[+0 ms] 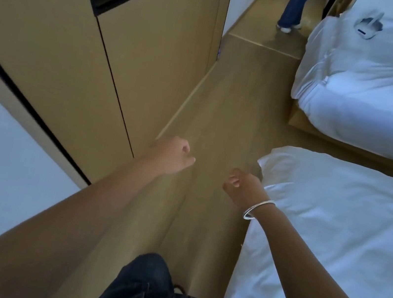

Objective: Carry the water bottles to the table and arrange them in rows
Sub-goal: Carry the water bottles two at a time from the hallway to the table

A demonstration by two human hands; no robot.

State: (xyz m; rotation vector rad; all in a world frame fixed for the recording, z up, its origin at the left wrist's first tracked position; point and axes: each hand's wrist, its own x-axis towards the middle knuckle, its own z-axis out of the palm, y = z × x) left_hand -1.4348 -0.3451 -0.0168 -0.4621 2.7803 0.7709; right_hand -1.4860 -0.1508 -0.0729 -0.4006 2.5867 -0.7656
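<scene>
We count two hands, both ours, stretched out ahead over the wooden floor point(224, 117). Our left hand point(173, 155) sits at about eleven o'clock from the frame's centre, fingers curled in loosely, holding nothing. Our right hand point(242, 185), at about two o'clock, has its fingers loosely curled too and grips nothing; a silver bangle point(258, 209) circles its wrist. We see no water bottles and no table in this view. There are two beds with white bedding: the near bed point(344, 251) at four o'clock, just beside our right forearm, and the far bed point(377, 85) at one o'clock. A small white device point(369, 28) lies on the far bed. Tan cabinet panels point(102, 55) line the nine to eleven o'clock side, narrowing the aisle. At twelve o'clock one other person's legs point(294, 9) stand in the passage ahead
</scene>
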